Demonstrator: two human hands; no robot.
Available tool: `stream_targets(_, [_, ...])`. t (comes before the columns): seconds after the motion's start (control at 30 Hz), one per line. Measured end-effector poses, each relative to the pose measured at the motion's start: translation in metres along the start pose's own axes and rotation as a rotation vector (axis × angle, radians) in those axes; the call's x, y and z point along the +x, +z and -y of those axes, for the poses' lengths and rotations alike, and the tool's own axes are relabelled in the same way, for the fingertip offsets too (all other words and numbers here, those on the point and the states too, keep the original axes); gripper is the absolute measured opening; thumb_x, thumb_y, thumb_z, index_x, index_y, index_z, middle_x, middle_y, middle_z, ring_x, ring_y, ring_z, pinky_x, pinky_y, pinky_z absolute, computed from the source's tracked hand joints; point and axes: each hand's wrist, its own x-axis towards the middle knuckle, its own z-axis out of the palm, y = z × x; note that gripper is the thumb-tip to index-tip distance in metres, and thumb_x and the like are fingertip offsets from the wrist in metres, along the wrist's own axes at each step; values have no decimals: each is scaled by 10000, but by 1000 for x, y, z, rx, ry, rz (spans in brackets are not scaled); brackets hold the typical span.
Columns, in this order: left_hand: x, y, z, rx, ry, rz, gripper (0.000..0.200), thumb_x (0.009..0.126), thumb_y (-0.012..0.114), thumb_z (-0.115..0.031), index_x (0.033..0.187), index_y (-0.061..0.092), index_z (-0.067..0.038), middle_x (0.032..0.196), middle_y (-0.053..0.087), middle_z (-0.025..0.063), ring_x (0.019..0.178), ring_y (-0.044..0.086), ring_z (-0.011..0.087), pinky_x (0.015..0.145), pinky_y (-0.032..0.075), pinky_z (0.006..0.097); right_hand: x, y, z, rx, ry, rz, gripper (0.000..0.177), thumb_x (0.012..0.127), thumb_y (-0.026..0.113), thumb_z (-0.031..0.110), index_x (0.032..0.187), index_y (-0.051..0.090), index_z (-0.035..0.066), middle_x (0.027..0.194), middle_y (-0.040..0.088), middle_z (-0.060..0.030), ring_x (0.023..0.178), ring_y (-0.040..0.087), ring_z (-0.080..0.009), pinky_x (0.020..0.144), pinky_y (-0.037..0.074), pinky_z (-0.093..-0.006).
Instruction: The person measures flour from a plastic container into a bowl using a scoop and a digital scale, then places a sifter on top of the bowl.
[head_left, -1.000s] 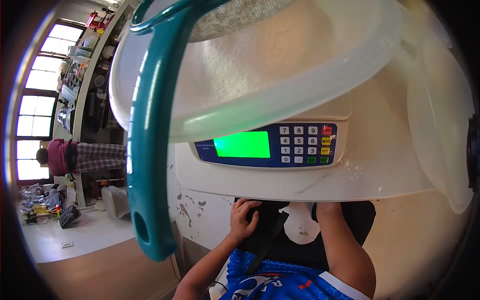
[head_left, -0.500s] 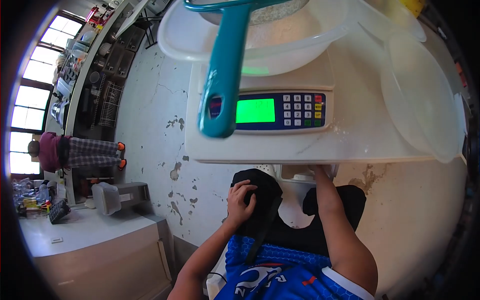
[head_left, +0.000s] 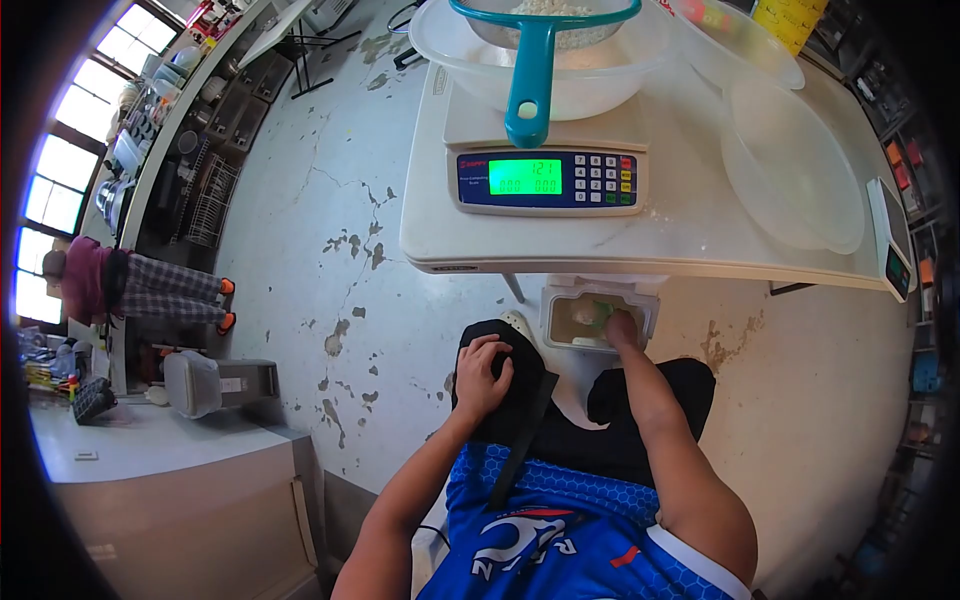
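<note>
My left hand (head_left: 485, 375) rests open on my left knee, its fingers loosely spread over the black trousers. My right hand (head_left: 621, 328) reaches down into a white bin (head_left: 653, 312) below the table edge. Its fingers appear closed on a small green, scoop-like thing (head_left: 602, 313), partly hidden; pale material lies beside it. On the table, a digital scale (head_left: 545, 215) reads 121 on its green display. A translucent bowl (head_left: 450, 60) stands on the scale. Across its rim lies a teal-handled sieve (head_left: 530, 95) with white powder in it.
A clear oval lid (head_left: 795, 170) and another plastic container (head_left: 740, 45) are at the table's right, near a small scale (head_left: 890, 240) at the edge. A yellow tub (head_left: 790, 22) stands behind. Another person (head_left: 130, 285) is at the left counter. A grey bin (head_left: 215, 385) is nearby.
My view has shifted downward and back, so the bin's inside, the green thing and the sieve's powder now show. My right hand, hidden under the table edge before, is visible. My left hand stays on the knee.
</note>
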Motion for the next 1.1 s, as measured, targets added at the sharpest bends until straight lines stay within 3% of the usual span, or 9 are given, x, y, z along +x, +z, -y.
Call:
stream_targets(0.1, [0, 0, -1, 4, 3, -16, 178, 748, 613, -128, 914, 620, -64, 976, 626, 103, 1066, 546, 241, 852, 390, 361, 1, 1, -1, 22, 15, -53, 267, 825, 523, 176, 940, 654, -27, 987, 635, -247, 931, 623, -380, 833, 496, -443])
stream_targets(0.3, [2, 0, -3, -4, -9, -6, 175, 747, 610, -122, 912, 621, -63, 975, 626, 106, 1066, 546, 244, 857, 390, 360, 20, 16, -15, 33, 37, 60, 285, 827, 523, 187, 961, 645, -32, 1008, 627, -254, 941, 616, -385, 822, 498, -440])
stream_targets(0.37, [3, 0, -2, 0, -6, -3, 176, 747, 610, -121, 912, 621, -63, 977, 626, 107, 1066, 546, 244, 857, 390, 359, 29, 16, -18, -23, -35, 164, 311, 827, 530, 210, 978, 636, -41, 1016, 619, -265, 945, 612, -386, 823, 494, -431])
stream_targets(0.9, [0, 0, 0, -26, 7, -50, 150, 752, 610, -129, 883, 615, -58, 918, 635, 80, 1048, 554, 240, 849, 395, 364, 1, -29, -24, -51, -259, 267, 361, 847, 508, 270, 983, 630, -41, 991, 617, -273, 944, 604, -394, 849, 470, -437])
stream_targets(0.97, [0, -2, 0, -28, 9, -53, 150, 752, 612, -131, 883, 614, -57, 917, 635, 79, 1047, 554, 239, 847, 396, 363, -12, -43, -21, -31, -348, 245, 362, 850, 492, 275, 938, 634, -46, 944, 619, -279, 908, 609, -400, 817, 473, -445])
stream_targets(1.1, [0, -1, 1, -38, 12, -77, 150, 751, 619, -134, 879, 615, -57, 914, 635, 77, 1044, 555, 239, 842, 396, 362, -38, -76, -19, 75, -316, 295, 367, 853, 476, 276, 867, 626, -58, 845, 621, -277, 819, 616, -396, 738, 477, -449])
